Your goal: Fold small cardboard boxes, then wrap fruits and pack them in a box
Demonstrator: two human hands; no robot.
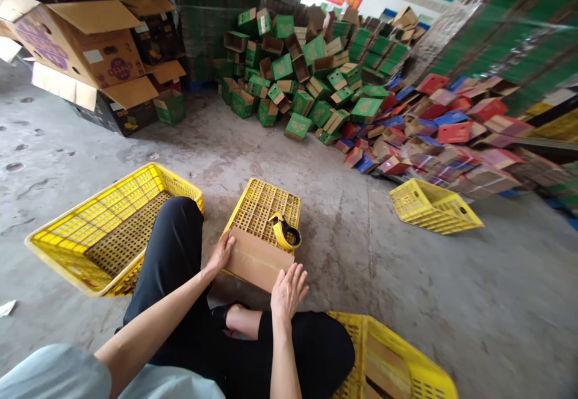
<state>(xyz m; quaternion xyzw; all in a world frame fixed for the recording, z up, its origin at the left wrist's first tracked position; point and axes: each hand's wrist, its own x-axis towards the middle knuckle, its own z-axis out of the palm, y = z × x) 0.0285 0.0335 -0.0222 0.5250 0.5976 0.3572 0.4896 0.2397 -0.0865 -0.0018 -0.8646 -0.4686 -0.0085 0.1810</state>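
Observation:
A brown cardboard box (257, 260) lies at the near end of an upturned yellow plastic crate (266, 197), its plain long face up and its sides mostly hidden. My left hand (220, 252) grips the box's left end, thumb on top. At the opposite end, my right hand (289, 290) is spread nearly flat against the right edge, fingers stretched out. A yellow tape dispenser (285, 232) rests on the crate just beyond the box. A faint lighter strip runs along the cardboard; I cannot tell whether it is tape.
A large yellow crate (112, 230) stands left of my knee. Another crate (406, 363), at lower right, holds brown cardboard. Farther right sits a yellow crate (433, 206). Piles of green boxes (298, 126) and red and blue boxes (454, 133) cover the floor behind. Large cartons (85, 44) are stacked left.

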